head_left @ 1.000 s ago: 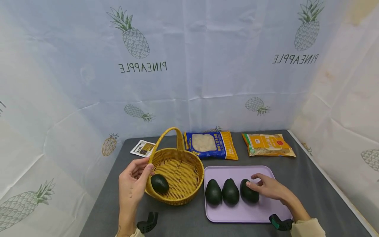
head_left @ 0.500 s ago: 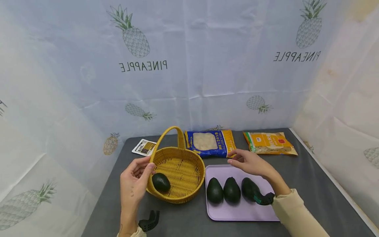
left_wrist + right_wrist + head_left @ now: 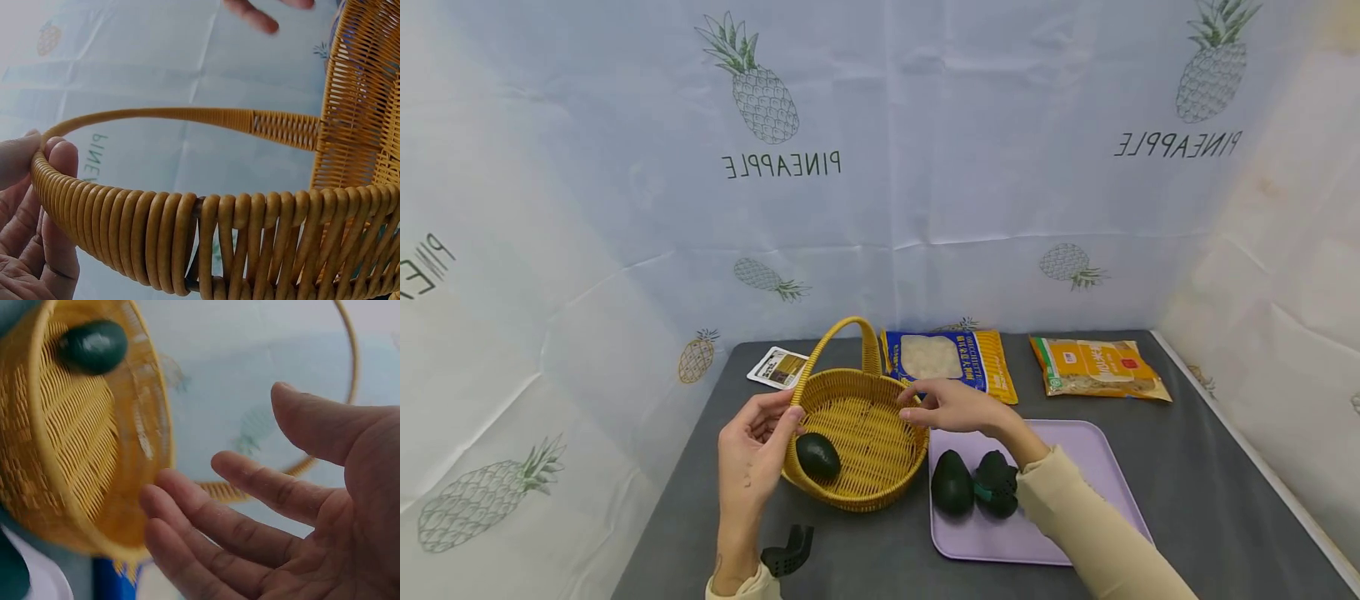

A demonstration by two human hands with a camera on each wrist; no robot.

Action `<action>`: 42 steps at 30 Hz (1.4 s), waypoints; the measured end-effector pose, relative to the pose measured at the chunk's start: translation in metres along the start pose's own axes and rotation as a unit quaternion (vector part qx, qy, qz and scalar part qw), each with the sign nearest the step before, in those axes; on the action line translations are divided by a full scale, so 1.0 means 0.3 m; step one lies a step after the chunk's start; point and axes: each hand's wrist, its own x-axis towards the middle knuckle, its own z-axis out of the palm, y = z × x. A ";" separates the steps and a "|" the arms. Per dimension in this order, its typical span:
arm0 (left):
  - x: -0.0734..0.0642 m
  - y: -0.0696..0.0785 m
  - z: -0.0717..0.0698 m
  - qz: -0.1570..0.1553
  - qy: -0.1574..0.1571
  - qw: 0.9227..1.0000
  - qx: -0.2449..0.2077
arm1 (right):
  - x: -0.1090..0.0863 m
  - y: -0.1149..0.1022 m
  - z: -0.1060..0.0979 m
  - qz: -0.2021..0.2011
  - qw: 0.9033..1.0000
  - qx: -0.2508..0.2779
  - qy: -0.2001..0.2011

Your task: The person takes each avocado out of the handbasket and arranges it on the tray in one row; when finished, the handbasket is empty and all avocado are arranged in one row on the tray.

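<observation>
My left hand (image 3: 751,467) pinches the handle (image 3: 119,215) of a yellow wicker basket (image 3: 880,437) between thumb and fingers. One dark green avocado (image 3: 817,457) lies inside, at the basket's left. Over the basket's right rim hovers my right hand (image 3: 955,407), holding nothing; in the right wrist view its fingers (image 3: 212,522) are loosely spread. To the right of the basket, a lilac tray (image 3: 1097,467) bears an avocado (image 3: 952,485) in plain sight and another avocado (image 3: 995,465) partly behind the black wrist strap. My right sleeve hides the tray's middle.
Behind the basket lies a blue and yellow pasta bag (image 3: 928,357). An orange food packet (image 3: 1101,369) is at the back right, and a small white packet (image 3: 777,367) at the back left. Pineapple-printed cloth (image 3: 880,208) walls off the grey table (image 3: 842,554).
My right hand has left the rightmost avocado on the tray and moved left to the basket's rim without carrying anything. My left hand keeps its hold on the handle. The view has shifted slightly.
</observation>
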 end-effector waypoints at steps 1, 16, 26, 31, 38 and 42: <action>0.001 0.001 0.000 -0.001 0.001 1.000 0.000 | 0.016 -0.005 0.016 0.001 1.000 0.012 -0.008; -0.006 0.002 -0.001 -0.006 -0.002 1.000 -0.001 | 0.176 -0.054 0.266 -0.024 0.994 0.062 -0.091; -0.005 0.003 -0.004 -0.005 -0.004 1.000 0.007 | 0.213 -0.089 0.322 -0.022 0.992 0.060 -0.110; -0.003 0.002 -0.005 -0.006 -0.004 1.000 0.004 | 0.236 -0.116 0.334 -0.030 0.992 0.029 -0.117; -0.001 -0.002 -0.005 -0.004 -0.007 1.000 0.005 | 0.272 -0.139 0.349 -0.026 0.992 0.011 -0.124; -0.002 -0.002 -0.005 -0.005 -0.007 1.000 0.007 | 0.289 -0.137 0.357 -0.023 0.991 0.005 -0.132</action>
